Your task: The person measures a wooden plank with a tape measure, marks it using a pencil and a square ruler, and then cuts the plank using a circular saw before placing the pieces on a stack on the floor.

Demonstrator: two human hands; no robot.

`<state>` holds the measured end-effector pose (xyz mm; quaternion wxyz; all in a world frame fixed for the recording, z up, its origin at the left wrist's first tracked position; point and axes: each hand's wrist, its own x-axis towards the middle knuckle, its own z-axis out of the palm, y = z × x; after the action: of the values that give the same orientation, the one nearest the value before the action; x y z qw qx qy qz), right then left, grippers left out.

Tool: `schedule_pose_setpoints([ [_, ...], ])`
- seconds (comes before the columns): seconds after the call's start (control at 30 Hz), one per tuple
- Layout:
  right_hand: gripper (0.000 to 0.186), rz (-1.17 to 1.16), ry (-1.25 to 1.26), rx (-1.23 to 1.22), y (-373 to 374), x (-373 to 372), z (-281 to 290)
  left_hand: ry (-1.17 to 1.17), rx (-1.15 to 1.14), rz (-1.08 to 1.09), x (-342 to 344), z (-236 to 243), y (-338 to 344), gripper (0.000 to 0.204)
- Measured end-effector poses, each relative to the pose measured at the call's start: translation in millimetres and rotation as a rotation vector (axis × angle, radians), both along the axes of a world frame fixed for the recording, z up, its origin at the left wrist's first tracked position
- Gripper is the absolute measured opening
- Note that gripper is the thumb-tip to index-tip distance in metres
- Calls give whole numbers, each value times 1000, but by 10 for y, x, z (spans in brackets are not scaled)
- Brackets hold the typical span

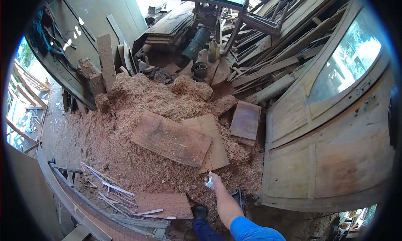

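My right hand [213,179] reaches from the lower edge, closed round a small white object [209,183], too small to make out clearly. Just beyond it is the corner of a light brown board [215,153], with a darker wide plank [169,138] overlapping its left part. Both boards lie on a thick layer of wood shavings [142,98]. Below and left of my hand is a reddish board [161,203] with thin offcut strips [115,186] beside and on it. My left hand is out of view.
Large wooden door panels [326,165] lean on the right. Stacked boards [245,119] sit beside them. Lumber [284,40], a green cylinder [194,46] and jugs [213,50] crowd the back. A long beam [71,191] runs along the lower left. My foot [200,211] is among the shavings.
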<state>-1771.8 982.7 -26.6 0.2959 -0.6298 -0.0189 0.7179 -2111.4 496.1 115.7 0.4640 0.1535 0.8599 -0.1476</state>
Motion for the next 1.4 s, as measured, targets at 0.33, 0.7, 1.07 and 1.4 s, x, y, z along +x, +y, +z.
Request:
schedule_pose_setpoints([
  [0.33, 17, -372, -34, -114, 443, 182, -1090, 53, 100, -23, 272, -327, -202, 98],
  [0.7, 17, -370, 115, -136, 443, 93, -1226, 18, 79, -17, 128, -223, -171, 102],
  [1.07, 21, -2, 180, 117, 500, 190, -10, -83, 63, -43, 65, -134, -163, 110],
  [1.4, 32, -42, -174, 256, -547, 230, 1745, -24, 439, -22, 201, 307, 125, 85],
])
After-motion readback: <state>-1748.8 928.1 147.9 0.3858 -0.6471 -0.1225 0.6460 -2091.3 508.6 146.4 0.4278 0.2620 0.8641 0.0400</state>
